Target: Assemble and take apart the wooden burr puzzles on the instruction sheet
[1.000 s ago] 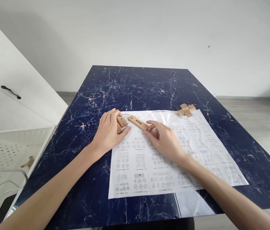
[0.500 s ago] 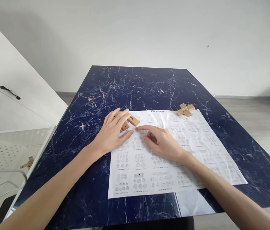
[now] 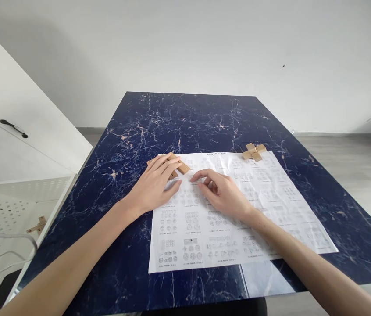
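Note:
Flat wooden puzzle pieces [image 3: 184, 168] lie at the top left corner of a printed paper sheet [image 3: 179, 228]. Over them rests my left hand [image 3: 151, 186], its fingers stretched out and its thumb apart, covering much of the pieces. Ends of the wood show beyond and to the right of those fingers. My right hand [image 3: 225, 193] is over the middle of the sheet with its fingers loosely bent. Between its index finger and thumb there is a gap, with nothing held. Small diagrams in rows cover the sheet.
An assembled wooden cross puzzle [image 3: 254, 153] sits at the sheet's upper right edge. The dark blue marbled table [image 3: 185, 118] reaches toward the wall. On the left stand a white cabinet [image 3: 34, 96] and a perforated white bin [image 3: 1, 206] with another wooden piece [image 3: 37, 226] inside.
My left fingers have lowered and spread over the wooden pieces, and a piece's end now shows at their far left. My right index finger has drawn back to the right and bent more.

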Demonstrator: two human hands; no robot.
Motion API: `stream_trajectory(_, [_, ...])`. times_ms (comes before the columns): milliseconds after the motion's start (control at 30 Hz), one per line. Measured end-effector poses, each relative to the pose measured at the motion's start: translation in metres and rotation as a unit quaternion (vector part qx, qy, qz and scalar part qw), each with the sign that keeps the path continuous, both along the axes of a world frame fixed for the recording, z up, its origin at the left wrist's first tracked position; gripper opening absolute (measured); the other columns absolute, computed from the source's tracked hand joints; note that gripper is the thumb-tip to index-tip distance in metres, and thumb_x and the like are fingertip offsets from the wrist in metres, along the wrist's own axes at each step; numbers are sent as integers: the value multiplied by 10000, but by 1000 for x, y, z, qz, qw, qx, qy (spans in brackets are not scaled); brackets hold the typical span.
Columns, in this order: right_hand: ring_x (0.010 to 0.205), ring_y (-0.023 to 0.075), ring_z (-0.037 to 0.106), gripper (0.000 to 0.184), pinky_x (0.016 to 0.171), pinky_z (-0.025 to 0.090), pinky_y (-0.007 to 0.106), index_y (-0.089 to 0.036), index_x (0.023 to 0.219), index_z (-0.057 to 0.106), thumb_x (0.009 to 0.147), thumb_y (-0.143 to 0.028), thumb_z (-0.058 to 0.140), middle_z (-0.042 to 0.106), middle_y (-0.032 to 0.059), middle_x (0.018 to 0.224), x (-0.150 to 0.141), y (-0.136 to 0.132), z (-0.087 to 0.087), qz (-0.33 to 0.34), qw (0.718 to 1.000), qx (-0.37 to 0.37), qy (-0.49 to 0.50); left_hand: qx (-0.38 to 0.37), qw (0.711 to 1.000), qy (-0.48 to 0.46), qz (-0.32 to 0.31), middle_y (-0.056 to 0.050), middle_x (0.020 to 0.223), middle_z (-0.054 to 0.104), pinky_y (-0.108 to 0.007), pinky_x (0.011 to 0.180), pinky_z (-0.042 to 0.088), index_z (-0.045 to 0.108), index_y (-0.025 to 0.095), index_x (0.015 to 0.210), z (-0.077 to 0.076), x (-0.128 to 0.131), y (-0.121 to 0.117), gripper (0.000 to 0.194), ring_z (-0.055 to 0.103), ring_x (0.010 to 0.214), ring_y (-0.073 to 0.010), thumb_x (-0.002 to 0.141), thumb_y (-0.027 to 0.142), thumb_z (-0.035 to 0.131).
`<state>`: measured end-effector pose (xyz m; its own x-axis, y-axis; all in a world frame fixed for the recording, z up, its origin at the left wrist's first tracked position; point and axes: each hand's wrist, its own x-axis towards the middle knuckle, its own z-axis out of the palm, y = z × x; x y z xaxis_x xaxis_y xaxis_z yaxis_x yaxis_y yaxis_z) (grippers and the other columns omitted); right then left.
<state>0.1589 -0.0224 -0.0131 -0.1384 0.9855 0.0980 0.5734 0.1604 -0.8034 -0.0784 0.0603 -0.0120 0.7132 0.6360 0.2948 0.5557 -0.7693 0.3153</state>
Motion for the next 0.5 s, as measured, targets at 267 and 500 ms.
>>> stream_trajectory(267, [520,135,481,208,562,406,332,-265,1171,678,1035,-299,524,603,-24,711,0,0,1,7,1000,-4,2,14,1000,6,-11,-90,1534,598,-634,1317,298,580,275,1425,0,-1,1,351,407,1577,-328,1091,348,500])
stream_trajectory(500, [536,142,508,201,587,435,335,-270,1169,673,1035,-297,526,633,-17,729,0,0,-1,6,1000,7,-5,23,999,-39,-8,-123,1491,627,-614,1298,356,542,234,1442,3,1,0,399,477,1527,-340,1054,329,558])
